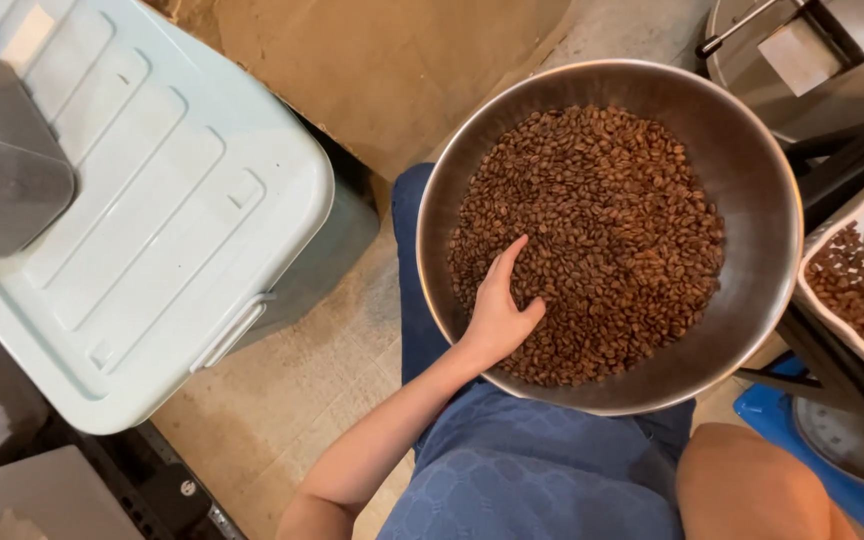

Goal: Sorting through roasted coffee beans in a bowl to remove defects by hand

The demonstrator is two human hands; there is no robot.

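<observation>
Down at far left, a pale blue plastic storage bin lid [142,200], ribbed, tilted, largest thing in view, with a grey object [2,160] resting on its far corner. Right of it, across a strip of bare concrete floor [292,400], a wide round steel bowl [764,175] propped on the lap, blue fabric [532,470] beneath its near rim. Inside the bowl, a broad heap of roasted coffee beans [612,230], brown, spread over most of the bottom, bare steel showing only along the sloped wall. No long axis to the heap; roughly round.

Smaller again: left hand [500,305], reaching in over the bowl's near-left rim, palm down on the beans, thumb stretched away toward the far side, fingers dug into the heap and partly buried, loosely curled and not clenched; whether beans are pinched between them, cannot tell. Bulk of the beans lying to the right of and beyond those fingers.

Right hand out of sight; only a bare knee [752,485] at the near right edge. So left hand the nearer, already in contact.

At far right, a white tray [827,310] holding more beans, just beside the bowl. Below it, a blue scale [832,440], partly hidden.
</observation>
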